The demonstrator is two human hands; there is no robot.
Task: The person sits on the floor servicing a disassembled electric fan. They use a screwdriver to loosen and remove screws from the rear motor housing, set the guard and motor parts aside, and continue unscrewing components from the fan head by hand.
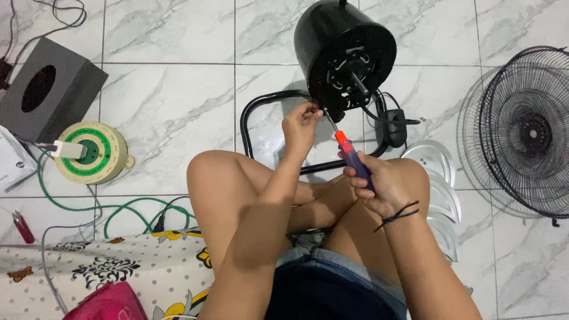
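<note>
Driving the screwdriver (349, 154) into the fan motor housing (344, 53) at twelve o'clock.
Right hand (379, 181) clenches its handle; left hand (301, 121) pinches at the tip, best kept square to the screw.

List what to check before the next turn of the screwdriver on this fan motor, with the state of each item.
1. Screwdriver held firmly: ok, the right hand wraps its purple handle.
2. Tip seated at the motor housing: cannot tell, the tip meets the lower edge but the screw is too small to see.
3. Left hand steadying the spot: ok, its fingertips sit right beside the tip.
4. Housing supported: ok, it rests tilted on the black tube stand.
5. Power cord away from the tip: ok, it hangs right of the housing.
6. Fan grille out of the way: ok, on the floor at right.
</note>
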